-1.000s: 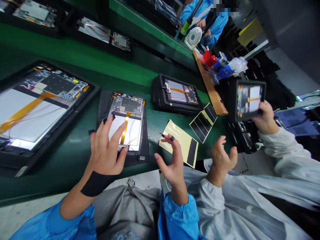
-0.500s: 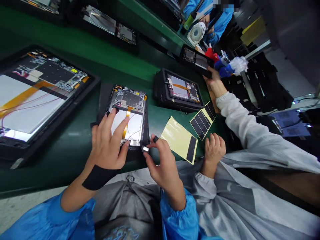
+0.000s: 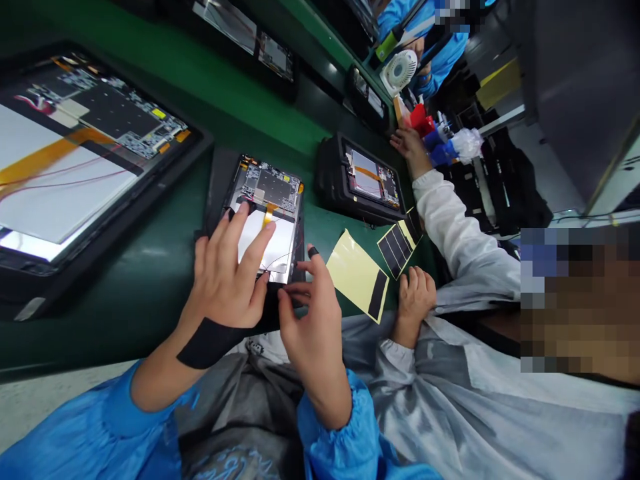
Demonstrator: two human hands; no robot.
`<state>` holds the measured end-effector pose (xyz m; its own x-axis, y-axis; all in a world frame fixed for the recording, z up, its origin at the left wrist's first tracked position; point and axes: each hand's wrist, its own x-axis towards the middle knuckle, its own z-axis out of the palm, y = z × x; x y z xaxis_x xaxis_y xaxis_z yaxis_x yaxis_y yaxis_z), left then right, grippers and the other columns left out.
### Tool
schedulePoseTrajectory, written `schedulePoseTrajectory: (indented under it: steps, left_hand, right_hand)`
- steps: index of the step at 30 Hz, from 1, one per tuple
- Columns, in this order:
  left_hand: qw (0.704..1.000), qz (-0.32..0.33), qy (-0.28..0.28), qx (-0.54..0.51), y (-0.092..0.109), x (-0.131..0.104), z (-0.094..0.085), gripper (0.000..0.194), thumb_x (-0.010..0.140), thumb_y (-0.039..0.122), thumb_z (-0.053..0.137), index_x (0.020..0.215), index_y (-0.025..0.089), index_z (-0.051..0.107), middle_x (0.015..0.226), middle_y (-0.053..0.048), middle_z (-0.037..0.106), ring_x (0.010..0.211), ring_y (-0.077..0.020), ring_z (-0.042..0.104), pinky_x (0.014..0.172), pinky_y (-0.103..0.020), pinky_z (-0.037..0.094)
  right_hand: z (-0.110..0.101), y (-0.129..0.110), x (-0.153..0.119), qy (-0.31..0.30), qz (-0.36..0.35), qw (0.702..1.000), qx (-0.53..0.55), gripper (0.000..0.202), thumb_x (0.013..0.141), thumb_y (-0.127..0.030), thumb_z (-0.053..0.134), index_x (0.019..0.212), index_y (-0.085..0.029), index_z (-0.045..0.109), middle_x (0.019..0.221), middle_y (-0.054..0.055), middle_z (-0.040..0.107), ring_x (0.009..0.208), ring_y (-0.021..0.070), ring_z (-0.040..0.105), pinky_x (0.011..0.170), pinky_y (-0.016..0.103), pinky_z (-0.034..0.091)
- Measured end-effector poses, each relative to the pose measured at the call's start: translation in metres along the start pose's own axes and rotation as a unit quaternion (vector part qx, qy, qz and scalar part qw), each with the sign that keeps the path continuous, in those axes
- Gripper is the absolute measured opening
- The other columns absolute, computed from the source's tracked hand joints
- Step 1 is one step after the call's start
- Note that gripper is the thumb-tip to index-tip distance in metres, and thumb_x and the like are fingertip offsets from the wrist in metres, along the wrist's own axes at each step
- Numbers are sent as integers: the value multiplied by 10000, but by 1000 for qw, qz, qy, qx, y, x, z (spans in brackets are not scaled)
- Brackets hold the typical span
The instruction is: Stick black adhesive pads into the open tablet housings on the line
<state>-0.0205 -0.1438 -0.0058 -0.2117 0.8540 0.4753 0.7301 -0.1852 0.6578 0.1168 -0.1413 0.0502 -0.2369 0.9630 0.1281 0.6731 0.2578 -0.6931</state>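
Note:
An opened tablet (image 3: 279, 237) with an exposed circuit board, a white battery and an orange ribbon cable lies on a black tray in front of me. My left hand (image 3: 227, 280) rests on it with fingers spread, fingertips on the battery area and thumb near its bottom edge. A black band covers the wrist. My right hand (image 3: 315, 307) is at the tablet's lower right corner, thumb and fingers pinched together at the edge; what they hold is hidden. Black wraps cover a fingertip on each hand. Right of it lies a yellow backing sheet (image 3: 353, 273) with one black strip.
A second backing sheet (image 3: 397, 247) carries several black strips. A larger opened tablet (image 3: 100, 147) lies at left, another (image 3: 373, 177) sits in a black holder. A co-worker's hands (image 3: 417, 293) are at right. Far back stand a white fan (image 3: 400, 70) and another person.
My right hand has closed in on the tablet's lower edge; the small dark piece with a bright spot no longer shows. The co-worker's far hand has left a tablet at the back.

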Motion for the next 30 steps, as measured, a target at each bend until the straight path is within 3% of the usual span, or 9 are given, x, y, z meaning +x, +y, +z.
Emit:
schedulePoseTrajectory:
  steps: [7,9,11,14,17,21,24,27,30]
  left_hand:
    - [1000,11,-2,5,0,0,-1,838,926,148,606,1669,285,245,1730,-182,247,1544,-439,350,1230,-631,288]
    - [1000,10,2,2,1,0,-1,870,915,121,613,1674,299,228,1730,-174,251,1545,-433,352,1232,-627,295]
    - [1000,10,10,2,1,0,-1,895,905,97,620,1678,301,218,1727,-176,259,1540,-440,359,1224,-633,309]
    - [1000,12,15,2,1,0,-1,896,901,101,626,1680,288,225,1721,-188,270,1536,-457,361,1216,-642,313]
    - [1000,15,8,0,0,0,-1,876,912,128,622,1681,278,231,1719,-195,273,1538,-460,356,1220,-641,306]
    - [1000,17,3,-1,0,0,-2,857,928,150,615,1682,280,228,1724,-191,261,1540,-458,355,1215,-643,313]
    - [1000,12,4,-4,0,0,-2,852,935,156,608,1682,295,222,1729,-182,254,1543,-454,353,1215,-638,317]
    - [1000,12,2,-4,0,0,-2,853,938,151,600,1683,307,215,1728,-181,255,1544,-456,352,1213,-641,316]
    - [1000,18,0,0,-2,0,-2,865,936,153,603,1686,305,200,1725,-190,253,1541,-459,355,1206,-640,324]
  right_hand:
    - [-5,2,11,50,-12,995,-89,598,914,-60,534,1486,-220,456,1131,109,624,799,196,633,717,361,594]
    - [-1,1,16,39,-7,995,-93,588,895,-51,537,1460,-207,481,1123,111,624,772,191,625,681,349,584]
    - [4,2,21,2,-8,998,-58,562,890,-65,562,1431,-207,507,1136,111,627,729,171,619,649,332,578]
    - [7,11,25,-46,-11,996,82,540,921,-126,612,1430,-262,495,1206,94,626,732,142,662,646,298,599]
    - [-3,28,25,-38,-21,977,209,507,972,-163,629,1426,-337,483,1380,93,586,896,154,733,733,294,640]
    - [-16,53,21,-17,-83,980,179,598,968,-149,674,1481,-369,459,1510,107,525,1089,203,718,983,423,617]
    - [-15,64,18,-50,-109,985,128,619,960,-164,701,1501,-363,476,1388,102,602,1112,239,689,1060,503,562]
    - [-7,61,16,-45,-116,985,118,561,964,-155,698,1468,-338,535,1189,82,650,1104,247,661,985,452,587]
    - [3,53,16,-18,-128,983,127,502,962,-110,676,1411,-315,588,1129,73,628,1043,221,659,880,373,611]
